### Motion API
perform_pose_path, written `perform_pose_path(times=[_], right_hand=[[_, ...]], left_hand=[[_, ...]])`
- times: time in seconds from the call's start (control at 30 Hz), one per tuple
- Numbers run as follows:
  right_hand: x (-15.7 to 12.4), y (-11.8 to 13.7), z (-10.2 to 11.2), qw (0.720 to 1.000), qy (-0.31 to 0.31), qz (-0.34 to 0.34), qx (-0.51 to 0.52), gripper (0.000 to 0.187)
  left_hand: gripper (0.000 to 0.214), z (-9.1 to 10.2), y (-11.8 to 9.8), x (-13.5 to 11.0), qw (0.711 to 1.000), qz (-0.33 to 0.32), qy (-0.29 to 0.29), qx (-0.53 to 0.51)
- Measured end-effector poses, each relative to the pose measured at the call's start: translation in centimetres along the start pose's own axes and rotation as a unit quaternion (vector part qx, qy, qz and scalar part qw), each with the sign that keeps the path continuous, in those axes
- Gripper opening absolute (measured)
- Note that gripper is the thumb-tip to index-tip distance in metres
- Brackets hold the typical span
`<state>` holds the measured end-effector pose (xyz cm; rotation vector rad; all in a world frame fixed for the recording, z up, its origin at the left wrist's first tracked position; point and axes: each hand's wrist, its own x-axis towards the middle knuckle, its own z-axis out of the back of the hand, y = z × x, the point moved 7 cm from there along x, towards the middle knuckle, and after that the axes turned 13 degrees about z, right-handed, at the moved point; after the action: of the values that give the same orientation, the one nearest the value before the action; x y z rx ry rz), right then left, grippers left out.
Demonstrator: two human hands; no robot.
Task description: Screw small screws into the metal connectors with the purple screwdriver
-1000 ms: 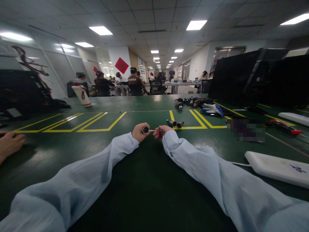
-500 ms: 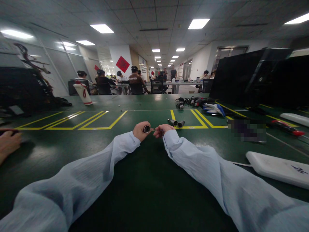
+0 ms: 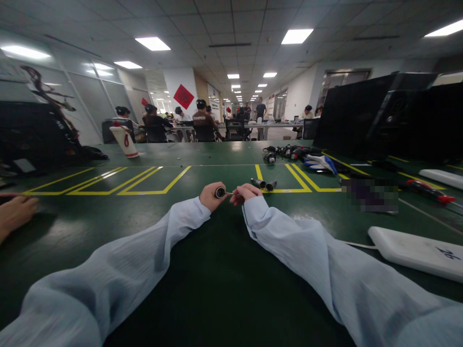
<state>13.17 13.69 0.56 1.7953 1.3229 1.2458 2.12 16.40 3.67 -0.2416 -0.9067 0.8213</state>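
Note:
My left hand (image 3: 209, 196) is closed around a dark metal cylindrical part (image 3: 219, 193), whose round hollow end faces me. Between the fingertips of my right hand (image 3: 248, 192) is a thin metal rod (image 3: 229, 194); its left end meets the side of the cylindrical part, though the exact contact is too small to make out. Both hands are held above the green table (image 3: 224, 270). Just beyond my right hand, two similar dark metal cylinders (image 3: 270, 185) lie side by side near a yellow line.
Cabled dark metal parts (image 3: 285, 152) and a blue-and-white glove (image 3: 321, 163) lie at back right. A screwdriver (image 3: 429, 190) and a white box with a cable (image 3: 415, 249) are at right. Another person's hand (image 3: 17, 212) rests at left. A white cup (image 3: 125, 140) stands behind.
My right hand has shifted and turned slightly, still pinching the rod. My left hand keeps its place. The other person's hand at the left edge has moved a little to the right.

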Motion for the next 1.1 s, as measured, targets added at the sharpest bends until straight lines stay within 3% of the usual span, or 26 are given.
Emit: perform_pose_path(times=[0.13, 0.43, 0.77, 1.1], right_hand=[[-0.7, 0.8, -0.5, 0.997, 0.014, 0.069, -0.036, 0.014], [0.4, -1.8, 0.5, 0.998, -0.012, -0.043, 0.042, 0.022], [-0.6, 0.5, -0.2, 1.0, -0.004, 0.009, 0.012, 0.014], [0.7, -2.3, 0.7, 0.995, -0.021, -0.099, 0.015, 0.028]], left_hand=[[0.022, 0.1, 0.2, 0.0, 1.0, 0.001, -0.005, 0.013], [0.02, 0.1, -0.3, -0.1, 0.998, 0.003, 0.016, -0.066], [0.022, 0.1, -0.3, -0.2, 1.0, -0.013, -0.009, 0.004], [0.02, 0.0, -0.2, -0.2, 0.998, 0.0, 0.017, -0.055]])
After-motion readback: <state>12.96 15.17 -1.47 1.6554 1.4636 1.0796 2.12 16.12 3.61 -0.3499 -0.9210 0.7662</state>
